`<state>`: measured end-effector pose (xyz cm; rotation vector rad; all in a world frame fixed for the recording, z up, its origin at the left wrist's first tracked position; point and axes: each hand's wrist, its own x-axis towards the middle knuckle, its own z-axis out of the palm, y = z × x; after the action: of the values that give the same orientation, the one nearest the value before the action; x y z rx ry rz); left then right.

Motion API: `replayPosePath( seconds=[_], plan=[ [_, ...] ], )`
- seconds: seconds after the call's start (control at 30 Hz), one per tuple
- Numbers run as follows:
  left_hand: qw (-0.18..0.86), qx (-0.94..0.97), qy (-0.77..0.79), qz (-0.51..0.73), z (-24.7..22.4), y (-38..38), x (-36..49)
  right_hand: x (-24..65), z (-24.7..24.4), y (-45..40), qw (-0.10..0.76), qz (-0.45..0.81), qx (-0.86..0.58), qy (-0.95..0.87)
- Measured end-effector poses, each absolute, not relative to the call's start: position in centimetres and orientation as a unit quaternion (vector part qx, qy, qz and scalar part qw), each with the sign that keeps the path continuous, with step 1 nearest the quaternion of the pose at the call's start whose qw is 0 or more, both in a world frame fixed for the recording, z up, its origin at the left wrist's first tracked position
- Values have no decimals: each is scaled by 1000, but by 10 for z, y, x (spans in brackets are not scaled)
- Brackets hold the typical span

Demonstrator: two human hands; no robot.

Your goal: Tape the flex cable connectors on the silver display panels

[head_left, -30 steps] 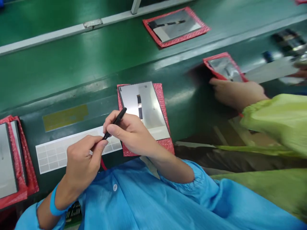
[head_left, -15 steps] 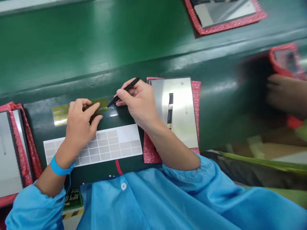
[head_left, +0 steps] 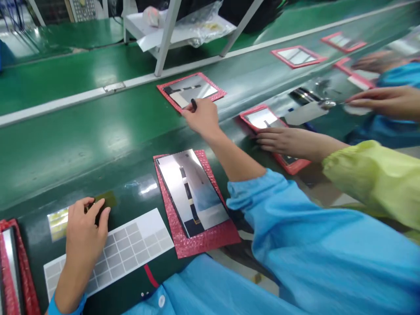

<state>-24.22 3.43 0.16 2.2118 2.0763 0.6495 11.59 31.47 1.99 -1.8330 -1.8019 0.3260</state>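
Two hands of the person in blue are spread well apart over the green surface (head_left: 131, 175). The right hand (head_left: 204, 117) is stretched forward, closed on a slim black tool (head_left: 194, 104) whose end pokes up past the fingers. It is at the near edge of the far panel (head_left: 192, 91), which lies flat on red bubble wrap (head_left: 215, 81); I can't tell from here whether the fingers touch it.

The left hand (head_left: 85, 227) is loosely curled over a yellow-tinted sheet (head_left: 107, 199), thumb a little apart from the forefinger. Whether it pinches anything, I can't tell. Its wrist crosses a white grid sheet (head_left: 126, 249).

To do this reach well, I'd keep the tool's tip off the panel's shiny face and take hold by the wrap's border, with the panel level on it. The dark ribbon strips look easy to snag. The forearm should clear the near panel (head_left: 211, 205), which sits askew on its own wrap in front of the body. A co-worker's hand (head_left: 292, 142) is busy just beyond the right forearm, so a narrow, unhurried path seems wisest.
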Motion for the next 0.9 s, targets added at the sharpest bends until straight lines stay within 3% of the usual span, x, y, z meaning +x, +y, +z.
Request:
replayPosePath(
  seconds=[0.23, 0.4, 0.63, 0.9],
  plan=[
    [38, 696, 686, 209, 21, 42, -226, 118, 5, 375, 115, 73, -688, -713],
    [99, 682, 685, 236, 33, 58, -205, 113, -1, 380, 83, 69, -645, -757],
    [284, 606, 672, 316, 50, 138, -170, 123, 11, 331, 152, 36, -647, -746],
    [595, 401, 596, 362, 41, 210, -110, 166, -9, 163, 312, 33, -538, -782]
  ],
)
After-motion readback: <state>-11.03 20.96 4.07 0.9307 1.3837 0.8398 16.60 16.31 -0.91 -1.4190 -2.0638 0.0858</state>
